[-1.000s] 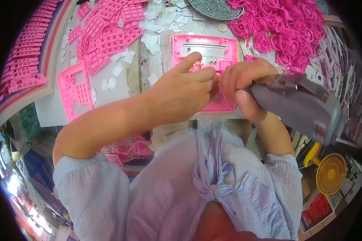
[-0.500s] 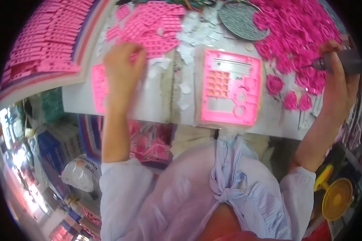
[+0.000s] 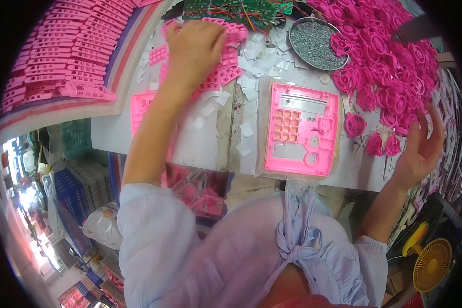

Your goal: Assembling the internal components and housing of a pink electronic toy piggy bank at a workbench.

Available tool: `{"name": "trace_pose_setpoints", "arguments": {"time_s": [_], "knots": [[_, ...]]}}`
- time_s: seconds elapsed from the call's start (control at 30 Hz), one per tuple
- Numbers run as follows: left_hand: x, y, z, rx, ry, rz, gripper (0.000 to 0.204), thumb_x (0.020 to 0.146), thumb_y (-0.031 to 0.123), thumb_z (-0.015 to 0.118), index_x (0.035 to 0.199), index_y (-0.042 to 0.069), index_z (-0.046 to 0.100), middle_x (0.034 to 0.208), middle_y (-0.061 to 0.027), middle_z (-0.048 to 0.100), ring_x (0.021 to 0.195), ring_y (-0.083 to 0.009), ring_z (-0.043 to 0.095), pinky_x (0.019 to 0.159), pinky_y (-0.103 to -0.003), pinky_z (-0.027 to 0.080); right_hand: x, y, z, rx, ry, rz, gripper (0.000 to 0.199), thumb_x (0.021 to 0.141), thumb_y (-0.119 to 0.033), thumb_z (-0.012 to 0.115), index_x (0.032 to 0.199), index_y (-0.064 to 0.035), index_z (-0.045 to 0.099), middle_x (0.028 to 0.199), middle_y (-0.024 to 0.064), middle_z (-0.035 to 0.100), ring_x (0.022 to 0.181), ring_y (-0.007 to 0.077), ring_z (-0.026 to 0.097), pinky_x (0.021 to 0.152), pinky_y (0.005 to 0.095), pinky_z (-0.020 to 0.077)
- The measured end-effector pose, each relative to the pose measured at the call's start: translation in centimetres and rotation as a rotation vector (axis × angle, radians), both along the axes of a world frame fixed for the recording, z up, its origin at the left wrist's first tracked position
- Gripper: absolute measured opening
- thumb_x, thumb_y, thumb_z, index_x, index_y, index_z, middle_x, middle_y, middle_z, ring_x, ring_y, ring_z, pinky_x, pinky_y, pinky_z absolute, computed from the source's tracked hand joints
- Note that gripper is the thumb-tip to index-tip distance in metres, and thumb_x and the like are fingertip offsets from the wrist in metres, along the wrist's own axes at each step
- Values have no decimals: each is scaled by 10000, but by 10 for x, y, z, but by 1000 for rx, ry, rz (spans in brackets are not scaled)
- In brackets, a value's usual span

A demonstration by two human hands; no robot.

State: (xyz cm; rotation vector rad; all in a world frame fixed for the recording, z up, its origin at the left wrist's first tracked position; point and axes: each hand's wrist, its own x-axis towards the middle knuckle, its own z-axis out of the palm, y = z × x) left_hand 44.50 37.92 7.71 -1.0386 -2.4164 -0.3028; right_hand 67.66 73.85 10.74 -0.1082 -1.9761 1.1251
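Note:
My left hand [image 3: 195, 49] reaches over a pile of pink keypad pieces [image 3: 210, 77]; its fingertips are hidden behind the hand. Beneath my left forearm, a pink plastic part [image 3: 139, 110] lies partly covered. In the middle, a pink calculator-like housing [image 3: 321, 109] with a grid of square openings rests on a plastic-wrapped pad. My right hand [image 3: 421, 151] is open, its fingers spread, beside a heap of magenta ring-shaped parts [image 3: 390, 66]. Above that heap hangs a dark power screwdriver [image 3: 416, 29], apart from the hand.
A round dish of small metal screws [image 3: 318, 45] stands at the back, near green circuit boards with wires [image 3: 231, 11]. White paper squares [image 3: 246, 131] are scattered about. Stacked pink housings [image 3: 72, 46] fill the far left. A yellow fan [image 3: 432, 264] is at lower right.
My right hand has let go of the screwdriver and lowered, fingers spreading. My left hand has moved farther away, onto the keypad pile. The view has shifted slightly.

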Motion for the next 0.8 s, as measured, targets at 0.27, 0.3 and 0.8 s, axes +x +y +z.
{"name": "trace_pose_setpoints", "arguments": {"time_s": [0.27, 0.3, 0.8], "knots": [[115, 43, 49, 272, -660, -450, 208, 851, 27, 739, 1051, 27, 684, 964, -102, 703, 907, -245, 663, 805, -367, 507, -44, -95, 31, 190, -417, 634, 467, 797, -64, 756, 1252, -62, 647, 1082, 127, 684, 898, 195, 658, 771, 287, 501], [125, 40, 49, 303, -738, -434, 231, 839, 6, 742, 1060, 22, 677, 980, -101, 705, 916, -228, 664, 817, -357, 512, -45, -98, 36, 66, -587, 763, 443, 798, -63, 753, 1231, -65, 656, 1021, 116, 697, 846, 187, 661, 737, 288, 504], [145, -1, 3, 385, -797, -152, 261, 845, 14, 726, 1102, 15, 680, 1036, -111, 695, 899, -213, 653, 828, -326, 515, -51, -110, -28, 434, -611, 578, 329, 837, -194, 742, 1130, -58, 676, 1102, 133, 679, 879, 310, 674, 744, 406, 546]]}}
